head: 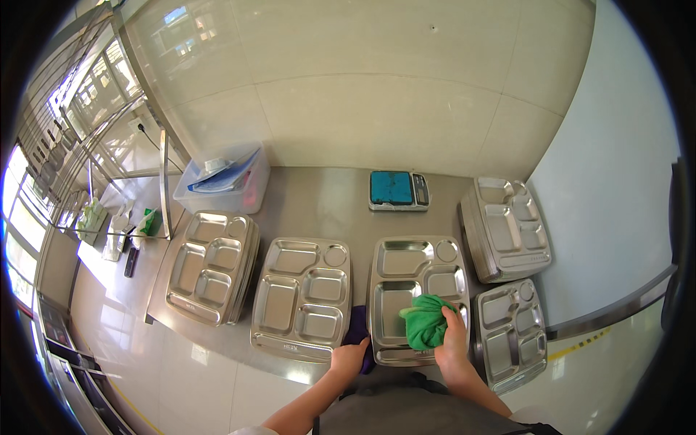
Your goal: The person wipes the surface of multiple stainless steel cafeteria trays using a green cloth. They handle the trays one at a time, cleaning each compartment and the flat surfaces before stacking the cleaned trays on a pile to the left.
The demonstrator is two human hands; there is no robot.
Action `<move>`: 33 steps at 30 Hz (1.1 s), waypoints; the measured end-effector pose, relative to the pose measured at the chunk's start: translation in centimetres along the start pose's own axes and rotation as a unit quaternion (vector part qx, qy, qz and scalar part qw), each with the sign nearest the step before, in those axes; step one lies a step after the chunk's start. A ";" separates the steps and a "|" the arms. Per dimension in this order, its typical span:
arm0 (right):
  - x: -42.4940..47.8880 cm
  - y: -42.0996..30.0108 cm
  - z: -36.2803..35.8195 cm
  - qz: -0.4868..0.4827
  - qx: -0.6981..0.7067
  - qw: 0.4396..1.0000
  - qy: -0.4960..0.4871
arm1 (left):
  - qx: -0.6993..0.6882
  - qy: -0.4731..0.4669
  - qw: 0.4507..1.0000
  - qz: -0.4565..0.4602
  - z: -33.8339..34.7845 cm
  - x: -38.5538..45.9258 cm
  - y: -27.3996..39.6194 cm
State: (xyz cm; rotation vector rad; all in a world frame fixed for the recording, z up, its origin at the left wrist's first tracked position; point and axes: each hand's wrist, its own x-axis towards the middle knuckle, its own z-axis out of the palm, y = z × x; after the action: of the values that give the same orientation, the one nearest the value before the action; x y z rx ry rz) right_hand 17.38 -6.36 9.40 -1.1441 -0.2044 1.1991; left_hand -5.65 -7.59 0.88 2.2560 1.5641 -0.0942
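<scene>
A compartmented stainless-steel tray (398,310) lies before me on the metal counter. My right hand (452,337) grips a bunched green cloth (426,322) over its lower compartments. Between this tray and another steel tray (278,305) to the left, my left hand (350,356) is closed on a purple cloth (357,326). That left tray's lower right corner is beside my left wrist. The cloths hide parts of the counter and the tray under my right hand.
Stacked steel trays stand at the left (205,304) and right rear (511,266), with more at the lower right (503,331). A digital scale (391,187) and a clear plastic bin (217,202) stand near the wall. A wire rack (81,141) is at far left.
</scene>
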 end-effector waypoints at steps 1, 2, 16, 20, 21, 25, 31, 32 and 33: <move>0.0 0.1 -0.1 0.000 -0.006 1.000 0.000 | -0.012 0.013 1.000 -0.006 -0.2 0.2 0.0; -0.2 0.0 -0.1 0.001 0.005 1.000 -0.007 | -0.024 0.025 0.999 -0.013 -0.4 0.4 0.1; -0.7 -1.0 -1.3 -0.028 -0.069 0.994 -0.079 | -0.945 0.141 0.281 0.093 -14.0 -2.9 -1.7; -1.2 -1.7 -0.5 0.006 -0.064 0.994 -0.086 | -0.998 -0.019 0.060 0.014 -4.7 -0.7 -1.5; -1.1 -1.7 -0.9 -0.005 -0.080 0.994 -0.079 | -0.995 -0.034 0.082 0.043 -5.1 -0.5 -0.3; -0.7 -2.3 -1.7 -0.091 -0.226 0.963 -0.111 | -0.982 -0.097 0.159 0.013 -10.2 -1.7 3.0; -2.9 -4.5 2.8 -0.214 -0.549 0.726 -0.355 | -0.955 -0.140 0.253 0.064 -8.9 -0.4 3.7; -3.1 -4.6 3.2 -0.179 -0.555 0.715 -0.387 | -0.951 -0.148 0.257 0.081 -9.1 -0.2 3.8; -3.2 -5.0 3.8 -0.187 -0.565 0.708 -0.380 | -0.942 -0.140 0.296 0.080 -9.8 -0.3 3.7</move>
State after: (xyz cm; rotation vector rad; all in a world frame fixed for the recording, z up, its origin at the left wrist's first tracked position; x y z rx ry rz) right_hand 16.63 -6.33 16.43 -1.4129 -1.9447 1.0688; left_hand -3.99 -5.52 11.00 0.1937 0.2167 0.8669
